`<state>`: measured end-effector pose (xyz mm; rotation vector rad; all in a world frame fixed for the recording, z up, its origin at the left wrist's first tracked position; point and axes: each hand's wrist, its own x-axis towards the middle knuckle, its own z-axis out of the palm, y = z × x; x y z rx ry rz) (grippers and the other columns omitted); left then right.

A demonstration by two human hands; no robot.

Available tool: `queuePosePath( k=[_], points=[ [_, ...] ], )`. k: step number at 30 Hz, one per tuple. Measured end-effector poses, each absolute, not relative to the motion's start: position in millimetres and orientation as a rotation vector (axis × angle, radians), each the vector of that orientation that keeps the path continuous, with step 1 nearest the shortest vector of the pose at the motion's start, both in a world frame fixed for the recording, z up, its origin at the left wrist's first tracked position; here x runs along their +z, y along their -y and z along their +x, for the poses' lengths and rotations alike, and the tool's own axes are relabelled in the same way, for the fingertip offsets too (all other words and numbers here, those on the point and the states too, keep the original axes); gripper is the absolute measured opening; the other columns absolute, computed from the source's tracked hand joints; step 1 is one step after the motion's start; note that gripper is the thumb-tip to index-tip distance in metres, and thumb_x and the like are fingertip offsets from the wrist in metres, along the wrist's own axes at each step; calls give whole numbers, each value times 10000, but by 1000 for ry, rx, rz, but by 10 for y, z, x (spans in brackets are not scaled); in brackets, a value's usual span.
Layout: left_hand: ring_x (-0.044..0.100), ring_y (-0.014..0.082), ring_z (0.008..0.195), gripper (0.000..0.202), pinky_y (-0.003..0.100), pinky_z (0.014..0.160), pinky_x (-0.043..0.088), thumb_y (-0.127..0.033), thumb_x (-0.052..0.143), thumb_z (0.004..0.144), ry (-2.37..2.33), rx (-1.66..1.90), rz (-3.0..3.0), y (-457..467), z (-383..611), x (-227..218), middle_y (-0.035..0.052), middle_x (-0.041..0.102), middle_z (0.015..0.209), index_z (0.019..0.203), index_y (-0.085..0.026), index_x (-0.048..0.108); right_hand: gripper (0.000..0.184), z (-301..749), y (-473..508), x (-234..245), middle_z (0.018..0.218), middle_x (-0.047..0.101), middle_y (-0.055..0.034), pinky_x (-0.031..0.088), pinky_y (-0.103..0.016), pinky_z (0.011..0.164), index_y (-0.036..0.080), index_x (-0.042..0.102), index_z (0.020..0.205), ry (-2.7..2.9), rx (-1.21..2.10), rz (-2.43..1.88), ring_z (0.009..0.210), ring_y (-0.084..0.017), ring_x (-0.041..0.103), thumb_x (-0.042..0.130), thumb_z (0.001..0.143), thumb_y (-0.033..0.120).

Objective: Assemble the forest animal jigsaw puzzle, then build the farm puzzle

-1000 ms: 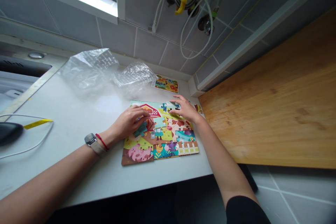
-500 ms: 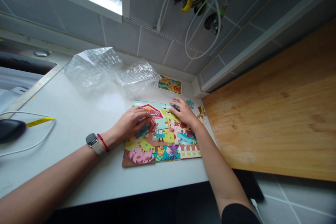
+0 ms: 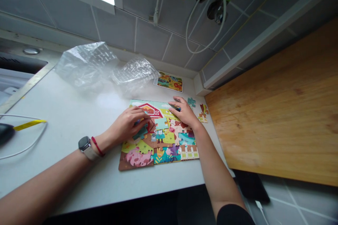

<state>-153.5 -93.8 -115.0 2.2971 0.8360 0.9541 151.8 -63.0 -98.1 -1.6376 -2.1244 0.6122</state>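
While both forearms reach across the white table (image 3: 79,179), the left hand (image 3: 126,124) sits palm down over the farm jigsaw puzzle (image 3: 158,140), watch (image 3: 85,144) and red bracelet (image 3: 96,146) on its wrist. Its fingers (image 3: 138,114) are together and curled, with a teal jigsaw piece (image 3: 140,133) just under them; cannot tell if clamped. The right hand (image 3: 185,113) lies at the puzzle's top edge, fingers (image 3: 175,106) slightly apart, tips on a dark blue piece (image 3: 177,108). Loose pieces (image 3: 202,113) lie just beyond, near a wooden board (image 3: 271,102). Farther up are a picture card (image 3: 169,82), a crumpled plastic bag (image 3: 105,66) and tiled wall (image 3: 150,38) with hoses (image 3: 203,10).
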Motion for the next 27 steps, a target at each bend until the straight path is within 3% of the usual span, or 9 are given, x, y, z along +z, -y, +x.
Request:
queuePosePath(
  k=[3, 6, 9, 14, 22, 24, 27],
  points=[
    [672, 231, 946, 234, 389, 864, 515, -297, 541, 1066, -824, 938, 2296, 937, -1538, -1132, 65, 778, 987, 1009, -222, 755, 406, 1503, 683, -839, 1542, 541, -135, 365, -505, 1253, 259, 736, 1339, 2116, 554, -1627, 1459, -315, 497, 743, 941, 340],
    [671, 227, 947, 239, 382, 867, 513, -302, 542, 1066, -819, 934, 2298, 937, -1541, -1120, 59, 779, 987, 1003, -225, 759, 345, 1440, 818, -621, 1417, 628, -107, 443, -447, 1192, 272, 742, 1312, 2175, 595, -1521, 1340, -271, 600, 715, 975, 336],
    [664, 224, 946, 241, 378, 872, 507, -309, 543, 1068, -817, 931, 2308, 940, -1539, -1121, 54, 779, 985, 999, -226, 758, 366, 1319, 979, -477, 1288, 673, -85, 510, -402, 1113, 261, 748, 1277, 2348, 746, -1394, 1215, -245, 662, 800, 917, 294],
    [660, 233, 970, 226, 379, 878, 497, -312, 553, 1063, -847, 932, 2318, 948, -1536, -1134, 54, 780, 989, 1002, -225, 753, 524, 1178, 1086, -516, 1441, 565, -129, 481, -511, 1150, 247, 743, 1261, 2516, 678, -1442, 1344, -326, 558, 929, 777, 329],
    [661, 237, 981, 239, 389, 884, 504, -330, 549, 1066, -845, 911, 2323, 946, -1540, -1143, 62, 782, 1008, 1020, -222, 757, 370, 1209, 1068, -564, 1504, 536, -106, 457, -514, 1161, 251, 716, 1044, 2412, 718, -1483, 1398, -324, 521, 939, 756, 314],
    [662, 243, 983, 246, 393, 884, 511, -345, 553, 1064, -854, 906, 2319, 944, -1546, -1154, 68, 783, 1010, 1025, -218, 760, 333, 1247, 1057, -547, 1431, 595, -107, 480, -474, 1128, 237, 697, 1005, 2368, 716, -1485, 1341, -303, 573, 926, 765, 266],
    [661, 238, 979, 244, 383, 883, 519, -347, 553, 1064, -859, 901, 2312, 945, -1555, -1161, 67, 780, 1006, 1035, -222, 760, 164, 1385, 1000, -532, 1094, 737, -52, 560, -365, 936, 230, 692, 957, 2239, 793, -1514, 1027, -224, 707, 815, 853, 200]
  ],
)
